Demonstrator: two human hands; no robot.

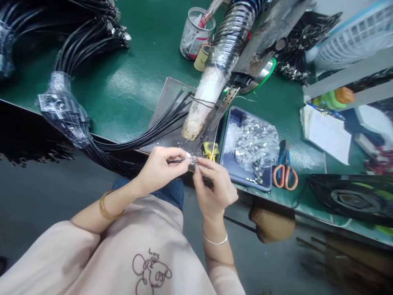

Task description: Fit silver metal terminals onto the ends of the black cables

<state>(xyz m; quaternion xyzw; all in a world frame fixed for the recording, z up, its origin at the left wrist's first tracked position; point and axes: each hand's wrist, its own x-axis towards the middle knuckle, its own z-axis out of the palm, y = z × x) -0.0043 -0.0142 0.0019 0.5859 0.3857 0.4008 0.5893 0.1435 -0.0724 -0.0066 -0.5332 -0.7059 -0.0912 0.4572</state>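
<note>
My left hand (166, 166) is closed, with thumb and fingers pinching the end of a black cable (175, 161). The fingertips of my right hand (216, 184) meet it from the other side and pinch a small metal piece (194, 161) at the cable's end; its exact shape is too small to make out. Both hands are just off the table's front edge. More black cables (132, 143) fan out onto a dark board (164, 98) and run left into a plastic-wrapped bundle (66, 110). A yellow piece (210, 149) lies just beyond my fingers.
A white-ended duct (199, 106) and a perforated metal rod (229, 98) hang over the board. To the right are a blue tray (245, 182) with bagged small metal parts, and orange-handled cutters (285, 172). A clear cup (196, 32) stands behind; another cable bundle (89, 41) lies back left.
</note>
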